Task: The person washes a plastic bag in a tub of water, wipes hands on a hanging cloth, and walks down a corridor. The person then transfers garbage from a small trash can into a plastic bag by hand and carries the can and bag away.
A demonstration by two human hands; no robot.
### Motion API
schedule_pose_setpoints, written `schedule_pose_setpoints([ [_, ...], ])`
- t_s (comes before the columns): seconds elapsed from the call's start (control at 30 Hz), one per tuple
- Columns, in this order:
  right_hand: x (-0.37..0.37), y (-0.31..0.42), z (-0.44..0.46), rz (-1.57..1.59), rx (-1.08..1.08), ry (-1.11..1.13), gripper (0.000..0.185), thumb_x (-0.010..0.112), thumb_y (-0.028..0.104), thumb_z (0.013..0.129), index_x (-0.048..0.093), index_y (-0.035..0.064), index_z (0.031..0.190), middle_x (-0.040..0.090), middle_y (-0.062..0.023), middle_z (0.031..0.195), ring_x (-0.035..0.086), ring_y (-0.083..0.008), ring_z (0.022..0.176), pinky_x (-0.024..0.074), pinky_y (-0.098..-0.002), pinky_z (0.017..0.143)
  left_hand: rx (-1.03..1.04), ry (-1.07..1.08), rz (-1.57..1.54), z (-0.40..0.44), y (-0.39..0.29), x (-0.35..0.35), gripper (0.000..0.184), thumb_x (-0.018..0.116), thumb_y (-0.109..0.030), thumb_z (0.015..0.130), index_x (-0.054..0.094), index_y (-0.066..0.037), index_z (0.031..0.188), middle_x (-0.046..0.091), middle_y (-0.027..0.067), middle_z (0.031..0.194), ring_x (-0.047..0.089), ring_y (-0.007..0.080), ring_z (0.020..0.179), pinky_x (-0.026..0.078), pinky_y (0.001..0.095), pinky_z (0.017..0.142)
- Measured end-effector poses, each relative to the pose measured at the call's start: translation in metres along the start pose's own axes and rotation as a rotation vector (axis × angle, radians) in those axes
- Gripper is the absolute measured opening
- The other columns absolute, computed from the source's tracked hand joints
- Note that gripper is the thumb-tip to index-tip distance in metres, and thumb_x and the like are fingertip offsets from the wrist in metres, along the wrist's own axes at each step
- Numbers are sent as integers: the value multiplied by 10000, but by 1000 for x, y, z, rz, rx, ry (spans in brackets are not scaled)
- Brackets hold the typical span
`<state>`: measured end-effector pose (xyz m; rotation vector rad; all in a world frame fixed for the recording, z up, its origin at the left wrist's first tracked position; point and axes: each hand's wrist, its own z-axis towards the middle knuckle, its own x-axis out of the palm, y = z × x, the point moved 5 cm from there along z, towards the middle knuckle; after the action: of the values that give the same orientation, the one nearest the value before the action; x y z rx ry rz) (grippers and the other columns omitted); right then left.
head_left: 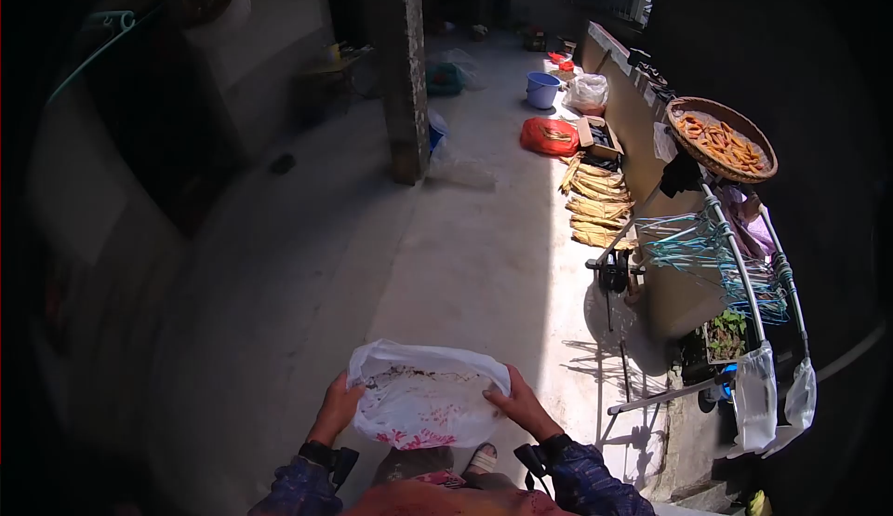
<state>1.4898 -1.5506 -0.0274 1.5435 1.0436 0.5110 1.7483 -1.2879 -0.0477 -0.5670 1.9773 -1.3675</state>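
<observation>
A white plastic bag (433, 400) with red print near its lower edge is stretched between my two hands, its mouth spread wide toward me. Dark specks cling to the inside along its far side; what lies at the bottom, if anything, I cannot make out. My left hand (339, 406) grips the bag's left rim, fingers mostly hidden behind the plastic. On the opposite rim, my right hand (521, 404) is closed with the thumb over the edge. Below the bag a sandalled foot (482, 458) shows on the floor.
A concrete pillar (406, 79) stands ahead. Along the right wall lie dried yellowish leaves (598, 201), a red bag (549, 136) and a blue bucket (542, 91). A rack with hangers (688, 241) juts out at right, near a round basket of orange pieces (721, 144).
</observation>
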Motion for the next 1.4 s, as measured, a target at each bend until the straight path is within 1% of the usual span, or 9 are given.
schedule_pose_setpoints([
  [0.1,41,23,82,-18,-117,168,620,691,260,859,381,58,1357,580,-135,1150,569,-219,1048,478,-365,893,-149,-235,-42,5,-5,-39,405,557,-99,876,511,40,1253,628,125,1131,594,209,1039,458,330,920],
  [0.23,84,58,188,-7,-255,306,703,696,292,865,327,79,1423,551,-178,1243,533,-259,1163,433,-383,987,-135,-385,-192,66,7,-82,428,540,-37,865,491,32,1284,606,118,1170,584,211,1063,450,332,941],
  [0.43,113,81,346,-144,-181,415,760,688,354,856,307,51,1439,527,-248,1293,571,-330,1123,457,-400,952,-94,-380,-261,207,-8,-126,402,512,1,880,490,28,1280,610,86,1151,584,180,1037,454,326,936],
  [0.63,104,141,479,-169,-86,286,636,665,262,867,373,87,1405,614,-205,1128,619,-315,966,483,-399,855,-94,-263,-209,361,-60,-156,375,536,-31,905,493,30,1272,613,86,1147,583,175,1031,454,321,930],
  [0.77,103,164,566,-82,-101,236,600,645,183,871,378,79,1398,582,-212,1200,589,-314,1096,463,-393,927,-35,-230,-178,469,-82,-178,363,560,-90,902,521,43,1237,636,108,1098,584,183,1017,450,316,911],
  [0.9,113,175,656,-103,-89,314,587,623,142,865,380,63,1393,534,-210,1275,547,-316,1170,443,-391,967,-145,-204,-165,557,-126,-222,360,553,-96,911,522,36,1245,631,93,1110,581,169,1015,447,311,915],
  [1.07,146,233,789,-50,-142,420,556,618,124,863,408,47,1371,523,-200,1271,532,-323,1173,429,-389,989,-124,-389,-175,630,-128,-299,356,555,-101,927,513,24,1258,627,87,1117,588,168,1008,474,312,889],
  [1.13,169,263,833,-64,-295,465,533,609,104,875,415,45,1368,527,-156,1244,511,-244,1165,407,-354,1000,-160,-445,-259,650,-143,-317,357,553,-95,928,511,26,1261,625,91,1125,586,168,1018,468,316,903],
  [1.4,254,334,1031,-99,-365,553,513,624,138,870,449,29,1340,531,-162,1239,537,-266,1099,439,-363,932,-121,-609,-402,791,-132,-411,364,551,-64,923,511,35,1270,629,92,1151,610,184,1021,480,328,903],
])
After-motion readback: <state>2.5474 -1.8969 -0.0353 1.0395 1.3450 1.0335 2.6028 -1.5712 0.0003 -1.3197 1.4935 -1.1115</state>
